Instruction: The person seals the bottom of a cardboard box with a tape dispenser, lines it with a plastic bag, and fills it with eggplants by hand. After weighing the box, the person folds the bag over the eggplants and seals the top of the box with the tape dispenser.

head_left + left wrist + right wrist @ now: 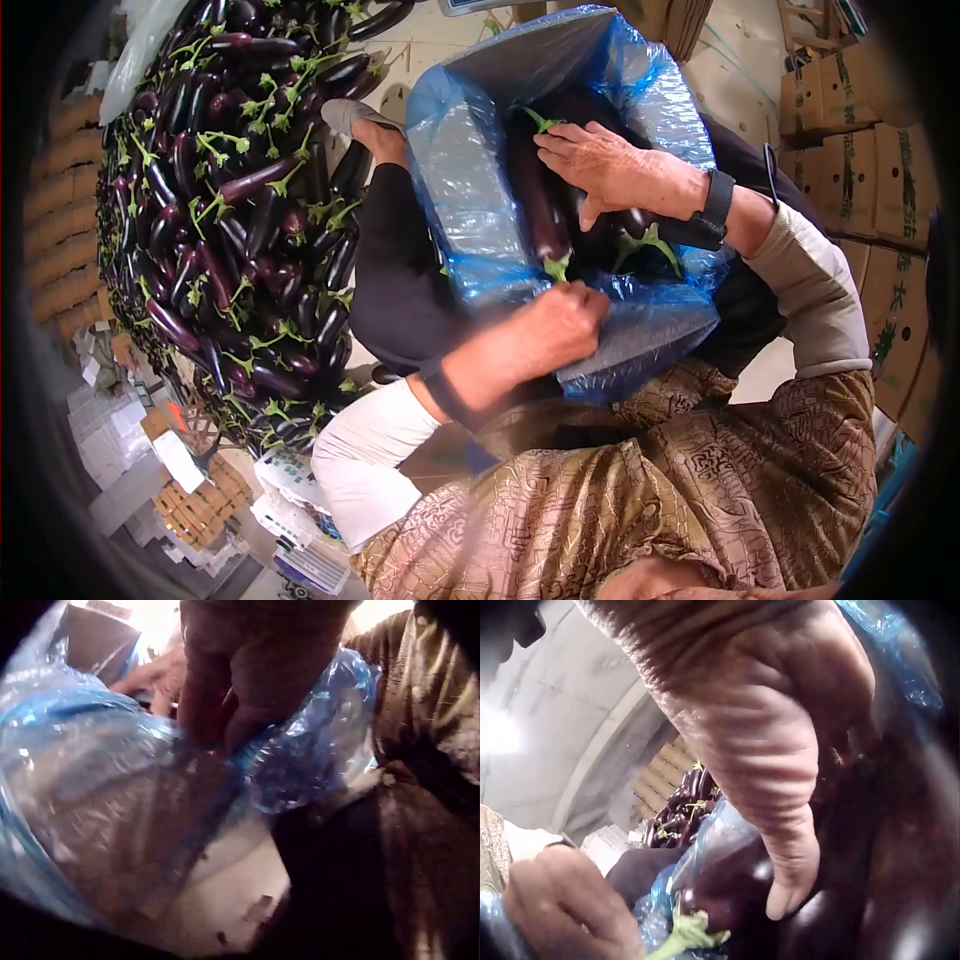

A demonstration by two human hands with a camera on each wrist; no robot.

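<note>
Purple eggplants (pixel 546 215) lie in a box lined with blue plastic (pixel 455 170), their green stems pointing both ways. My right hand (pixel 620 175) rests palm down across them, fingers extended near a stem at the far end; its thumb (pixel 791 877) lies against dark skins in the right wrist view. At the box's near edge, my left hand (pixel 555 325) has its fingers curled at the liner, just below a green stem (pixel 557 268). The left wrist view shows those fingers (pixel 217 705) pinching down at the liner (pixel 300 761); their tips are partly hidden.
A large heap of eggplants (pixel 230 230) covers the floor on the left. Cardboard boxes (pixel 845 150) are stacked at the right, and more cartons (pixel 70 220) stand at the far left. The person's dark-trousered legs (pixel 400 280) flank the lined box.
</note>
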